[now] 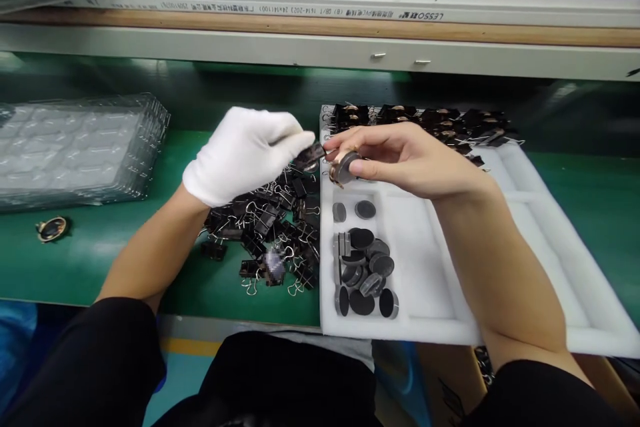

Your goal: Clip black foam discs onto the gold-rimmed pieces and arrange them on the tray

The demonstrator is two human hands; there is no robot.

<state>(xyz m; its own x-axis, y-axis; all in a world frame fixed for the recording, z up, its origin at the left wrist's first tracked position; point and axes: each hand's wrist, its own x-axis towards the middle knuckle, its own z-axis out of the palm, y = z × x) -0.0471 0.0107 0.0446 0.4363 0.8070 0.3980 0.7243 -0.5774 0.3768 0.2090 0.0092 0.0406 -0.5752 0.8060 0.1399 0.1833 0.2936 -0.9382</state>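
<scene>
My left hand (pixel 250 150), in a white glove, pinches a black binder clip (pixel 311 156) above a heap of similar clips (pixel 267 220). Close by on the right, my bare right hand (pixel 400 153) holds a round dark disc with a gold-coloured part (pixel 345 168) between thumb and fingers. The clip and the round piece are very near each other; whether they touch I cannot tell. Below, loose dark grey discs (pixel 361 301) lie in the left compartment of a white foam tray (pixel 420 330). Along that tray's far edge sit rows of clips with gold-coloured parts (pixel 445 121).
Stacked clear plastic trays (pixel 80 147) stand on the green table (pixel 100 253) at the left. In front of them lies a single gold-rimmed round part (pixel 53 229). A shelf edge (pixel 240 50) runs across the back. Below the table at the right is a cardboard box (pixel 445 380).
</scene>
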